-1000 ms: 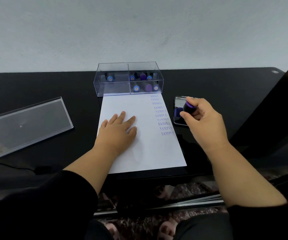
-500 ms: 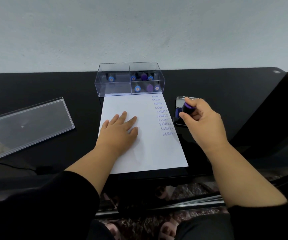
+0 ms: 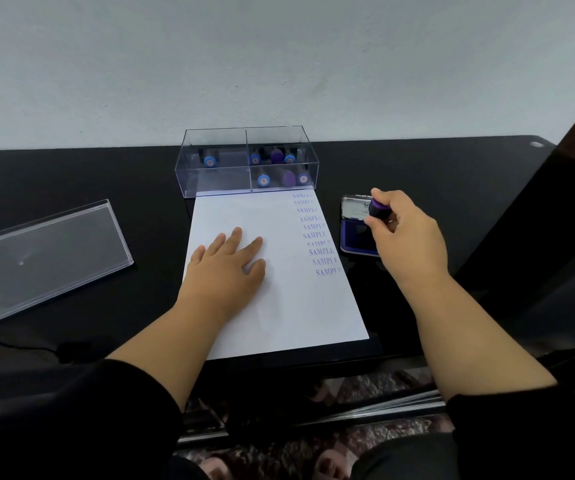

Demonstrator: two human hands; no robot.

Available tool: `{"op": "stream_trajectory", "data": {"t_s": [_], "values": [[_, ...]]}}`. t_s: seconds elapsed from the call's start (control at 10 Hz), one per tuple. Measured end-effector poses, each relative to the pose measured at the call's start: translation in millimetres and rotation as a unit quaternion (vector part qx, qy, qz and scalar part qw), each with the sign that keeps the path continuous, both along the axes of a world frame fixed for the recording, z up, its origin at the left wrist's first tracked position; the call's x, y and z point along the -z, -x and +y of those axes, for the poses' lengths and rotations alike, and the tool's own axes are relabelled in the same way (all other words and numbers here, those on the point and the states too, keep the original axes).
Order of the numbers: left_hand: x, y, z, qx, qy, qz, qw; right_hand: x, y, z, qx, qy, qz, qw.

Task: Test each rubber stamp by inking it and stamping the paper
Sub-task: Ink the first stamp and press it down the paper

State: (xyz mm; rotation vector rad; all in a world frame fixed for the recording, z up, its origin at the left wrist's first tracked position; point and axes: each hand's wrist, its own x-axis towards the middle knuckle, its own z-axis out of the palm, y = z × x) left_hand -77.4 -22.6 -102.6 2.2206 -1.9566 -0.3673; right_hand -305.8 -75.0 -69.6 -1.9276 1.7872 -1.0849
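A white sheet of paper (image 3: 279, 306) lies on the black table, with a column of several blue "SAMPLE" prints (image 3: 317, 233) down its right side. My left hand (image 3: 227, 268) rests flat on the sheet, fingers spread. My right hand (image 3: 407, 237) grips a purple-topped black rubber stamp (image 3: 379, 209) over the open blue ink pad (image 3: 357, 237), which sits just right of the paper. A clear two-compartment box (image 3: 216, 181) at the paper's far edge holds several blue and purple stamps (image 3: 287, 178), one in the left compartment.
A clear acrylic lid (image 3: 43, 258) lies on the table (image 3: 435, 174) at the left. A thin dark cable (image 3: 19, 348) runs near the front left edge. A white wall stands behind the table. A dark surface rises at the far right.
My right hand has shifted slightly with the stamp over the ink pad. My left hand has stayed flat on the paper.
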Motion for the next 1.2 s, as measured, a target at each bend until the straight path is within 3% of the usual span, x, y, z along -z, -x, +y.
{"op": "stream_trajectory", "data": {"t_s": [0.2, 0.9, 1.2], "values": [[1, 0, -1, -0.001, -0.001, -0.001, 1.0, 4, -5, -3, 0.003, -0.035, 0.052, 0.998], [-3, 1, 1, -0.003, -0.01, -0.002, 1.0, -4, -12, 4, 0.011, -0.051, 0.105, 0.993], [-3, 2, 2, -0.005, -0.006, 0.002, 1.0, -8, -5, 14, -0.018, -0.019, -0.004, 1.0]]}}
